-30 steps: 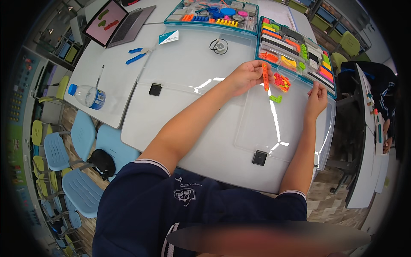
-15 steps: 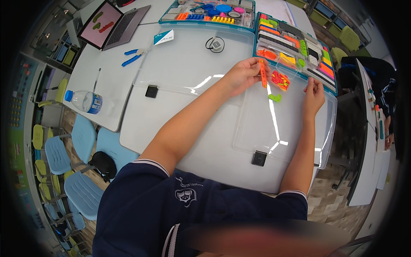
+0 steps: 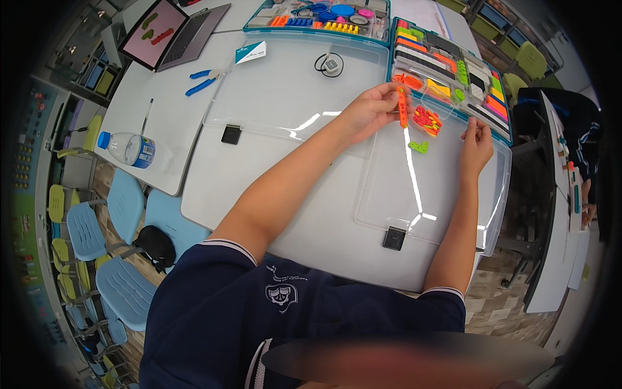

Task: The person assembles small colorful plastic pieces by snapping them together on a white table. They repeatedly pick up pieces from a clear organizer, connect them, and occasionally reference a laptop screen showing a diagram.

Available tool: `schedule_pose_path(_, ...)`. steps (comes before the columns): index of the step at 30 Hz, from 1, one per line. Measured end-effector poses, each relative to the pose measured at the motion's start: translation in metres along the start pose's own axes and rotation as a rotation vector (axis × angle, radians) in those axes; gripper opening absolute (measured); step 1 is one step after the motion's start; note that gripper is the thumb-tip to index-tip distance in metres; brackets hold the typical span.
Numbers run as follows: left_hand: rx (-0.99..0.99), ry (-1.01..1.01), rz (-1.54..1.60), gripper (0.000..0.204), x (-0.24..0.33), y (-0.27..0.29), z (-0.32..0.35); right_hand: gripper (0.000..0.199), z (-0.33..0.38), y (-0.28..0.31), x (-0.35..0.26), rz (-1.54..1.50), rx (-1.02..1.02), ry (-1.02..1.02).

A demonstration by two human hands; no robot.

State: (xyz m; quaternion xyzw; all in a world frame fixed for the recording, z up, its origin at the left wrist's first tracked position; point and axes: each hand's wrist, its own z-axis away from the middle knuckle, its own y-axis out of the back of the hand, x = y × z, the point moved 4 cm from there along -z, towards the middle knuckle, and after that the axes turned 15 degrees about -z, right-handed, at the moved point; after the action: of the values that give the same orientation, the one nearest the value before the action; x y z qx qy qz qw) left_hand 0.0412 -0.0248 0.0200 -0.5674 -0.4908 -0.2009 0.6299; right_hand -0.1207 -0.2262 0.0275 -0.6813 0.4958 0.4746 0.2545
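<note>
Still grips orange beam point(image 3: 403, 109) in fingers of left hand point(image 3: 370, 115) over surface point(image 3: 311, 214), beside small bits point(image 3: 427, 121), barely shifted from a second ago, curls right hand point(image 3: 478, 152) near kit point(image 3: 391, 63), cannot tell if closed, suggesting pause.

Wide head-worn view, facing downward

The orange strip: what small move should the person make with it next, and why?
Perhaps bring the right hand over to the orange strip. The left hand alone holds it up, while the right hand is apart from it, nearly closed; whether it pinches something tiny, I cannot tell. Small red and yellow pieces lie between the hands, seemingly within reach.
</note>
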Motion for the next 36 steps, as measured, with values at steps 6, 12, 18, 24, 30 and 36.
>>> schedule_pose_path(6, 0.005, 0.023, -0.033, 0.025, -0.0006, -0.0008, 0.0004, 0.025, -0.0024, 0.0009, 0.0055, -0.021, -0.010, -0.004)
schedule_pose_path(12, 0.003, 0.037, -0.063, 0.027, -0.0003, -0.0021, 0.0010, 0.024, -0.0027, 0.0004, 0.0067, -0.018, -0.006, -0.006)
schedule_pose_path(18, -0.018, 0.051, -0.069, 0.027, 0.0000, -0.0018, 0.0007, 0.024, -0.0011, -0.0014, 0.0022, -0.032, -0.001, -0.009)
schedule_pose_path(24, -0.007, 0.031, -0.058, 0.028, -0.0024, 0.0003, -0.0009, 0.024, -0.0005, -0.0016, 0.0008, -0.003, -0.002, 0.000)
schedule_pose_path(30, -0.009, 0.036, 0.000, 0.028, -0.0020, 0.0011, -0.0009, 0.025, -0.0018, -0.0015, 0.0028, 0.017, -0.006, -0.001)
schedule_pose_path(36, 0.020, 0.051, 0.019, 0.027, -0.0008, -0.0001, -0.0005, 0.026, -0.0016, -0.0011, 0.0021, 0.026, -0.007, -0.006)
